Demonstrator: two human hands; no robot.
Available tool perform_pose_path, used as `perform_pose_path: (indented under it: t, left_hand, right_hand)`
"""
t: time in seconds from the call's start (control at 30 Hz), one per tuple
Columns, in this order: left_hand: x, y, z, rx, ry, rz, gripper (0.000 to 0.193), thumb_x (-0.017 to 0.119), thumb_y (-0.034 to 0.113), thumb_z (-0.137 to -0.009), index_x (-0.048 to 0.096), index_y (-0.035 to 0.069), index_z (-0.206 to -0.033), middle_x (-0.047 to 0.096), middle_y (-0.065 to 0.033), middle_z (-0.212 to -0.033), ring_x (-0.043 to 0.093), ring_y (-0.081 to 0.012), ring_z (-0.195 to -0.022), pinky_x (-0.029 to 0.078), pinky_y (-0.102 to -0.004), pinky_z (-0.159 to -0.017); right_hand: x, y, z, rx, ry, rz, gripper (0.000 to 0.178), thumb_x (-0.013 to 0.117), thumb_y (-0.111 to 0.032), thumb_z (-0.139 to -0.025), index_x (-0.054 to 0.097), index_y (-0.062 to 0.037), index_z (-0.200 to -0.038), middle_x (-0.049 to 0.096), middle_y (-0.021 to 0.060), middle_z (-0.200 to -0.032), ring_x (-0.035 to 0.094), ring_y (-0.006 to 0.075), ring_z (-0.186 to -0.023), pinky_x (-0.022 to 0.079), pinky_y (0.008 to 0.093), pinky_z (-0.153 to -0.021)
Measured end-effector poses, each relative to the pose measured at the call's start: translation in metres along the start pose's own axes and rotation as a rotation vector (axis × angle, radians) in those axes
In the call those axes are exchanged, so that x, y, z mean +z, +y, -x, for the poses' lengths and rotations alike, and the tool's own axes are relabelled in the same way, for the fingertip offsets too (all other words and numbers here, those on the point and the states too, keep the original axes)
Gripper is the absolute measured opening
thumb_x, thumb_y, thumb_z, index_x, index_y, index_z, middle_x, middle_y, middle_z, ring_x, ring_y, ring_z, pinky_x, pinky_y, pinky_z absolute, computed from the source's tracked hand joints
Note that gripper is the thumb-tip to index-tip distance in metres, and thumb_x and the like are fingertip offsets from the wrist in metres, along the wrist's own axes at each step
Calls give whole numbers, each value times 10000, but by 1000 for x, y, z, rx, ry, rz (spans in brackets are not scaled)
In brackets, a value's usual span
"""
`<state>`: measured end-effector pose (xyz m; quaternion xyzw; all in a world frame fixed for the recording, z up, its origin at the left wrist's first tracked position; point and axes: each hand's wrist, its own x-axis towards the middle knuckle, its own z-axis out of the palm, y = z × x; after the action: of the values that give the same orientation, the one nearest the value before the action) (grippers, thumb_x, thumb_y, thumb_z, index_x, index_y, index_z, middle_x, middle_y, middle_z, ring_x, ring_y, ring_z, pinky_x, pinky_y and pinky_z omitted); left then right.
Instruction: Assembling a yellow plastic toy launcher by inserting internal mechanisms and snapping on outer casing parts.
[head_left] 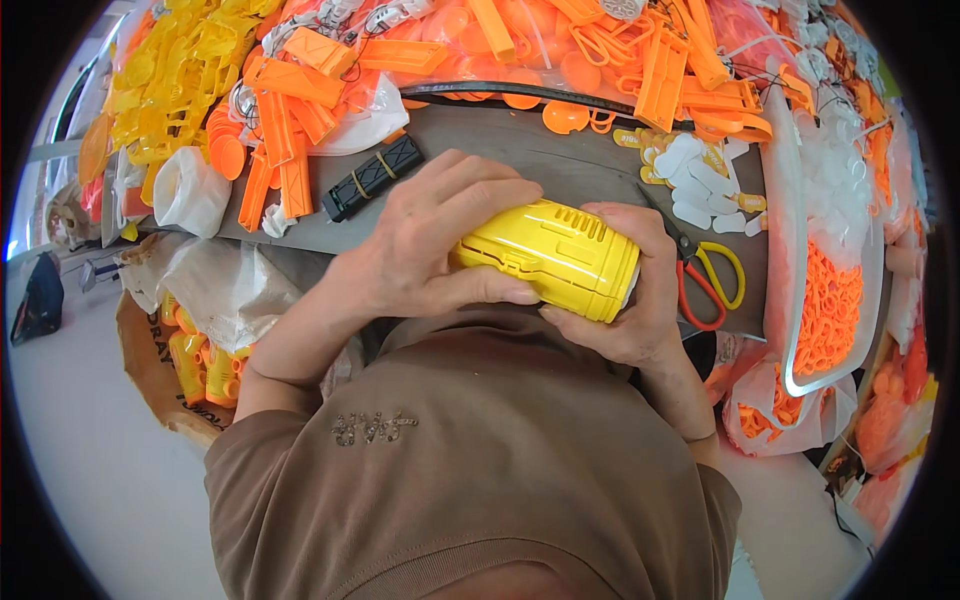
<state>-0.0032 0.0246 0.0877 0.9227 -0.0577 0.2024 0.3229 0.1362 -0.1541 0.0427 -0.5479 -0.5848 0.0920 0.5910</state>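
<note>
I've got the yel housing [555,250] mid-view, held btwn both hands, right by the near edge of the gray bench [580,160]; clock below is centred on it. It lies tilted, L end approx 10 o'clock, R end approx 4, slots on top, a pale edge showing at the R end.

My L hand [440,240] is at 9–10, fingers curled over the far side, thumb along the near side, gap just the housing's width. My R hand [640,290] is at 3–4, cupped round the R end, index over the top, thumb on the near side; can't tell re its other fingers, mostly hidden.

Brown shirt [490,450] at 6, just below. Black block [375,178] w/ pale bands at 10, near L wrist. Scissors [715,290], red + yel handles, at 3, just beside R hand, blades toward 11. White ovals [705,185] in a loose pile at 2.

Further out: orange strips [285,120] at 10, yel parts heap [185,75] behind them. More orange parts [660,75] at 1. Clear bin [784,230] at 3, small orange pcs [828,310] inside. Paper sack [150,360] at 8–9, approx floor side, yel/orange pcs [205,365] in it.
</note>
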Motion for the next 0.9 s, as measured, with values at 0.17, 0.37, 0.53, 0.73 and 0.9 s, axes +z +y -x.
perform_pose_path:
  t: [0.17, 0.37, 0.53, 0.73, 0.9]
  left_hand:
    - [5, 1, 8, -2, 71, -19, 647, 714, 461, -702, 585, -54, -1072, 630, -192, -955, 615, -327, -826, 494, -376, -730]
    - [8, -3, 3, 37, 107, -14, 627, 724, 447, -692, 611, -61, -1043, 643, -199, -929, 629, -324, -803, 502, -370, -705]
    - [6, -5, 2, 16, 118, 30, 636, 733, 443, -680, 617, -63, -1048, 644, -194, -912, 622, -316, -794, 498, -363, -722]
    - [16, -11, 13, -67, 247, 36, 714, 720, 507, -712, 568, -72, -1102, 554, -188, -1099, 572, -256, -933, 457, -329, -800]
    - [45, -9, 20, -377, 553, 570, 632, 495, 551, -881, 521, -53, -1066, 536, -146, -1041, 553, -199, -900, 445, -298, -785]
  right_hand:
    - [5, -4, 0, -10, -7, 4, 761, 843, -113, -587, 415, 31, -1200, 538, 196, -1081, 570, 327, -917, 481, 386, -766]
    - [3, 0, 4, -11, 24, 21, 772, 844, -128, -590, 407, 34, -1206, 536, 202, -1085, 571, 330, -919, 481, 391, -769]
    - [2, 2, 1, 10, 15, 3, 760, 839, -126, -592, 412, 27, -1202, 532, 205, -1083, 565, 325, -916, 474, 382, -777]
    - [5, 4, 4, 110, 48, -55, 785, 839, -125, -587, 394, 16, -1219, 520, 187, -1098, 545, 299, -959, 454, 382, -815]
    - [7, 5, 8, 109, -12, -22, 809, 807, -159, -649, 308, 7, -1263, 446, 197, -1166, 507, 282, -1054, 425, 380, -894]
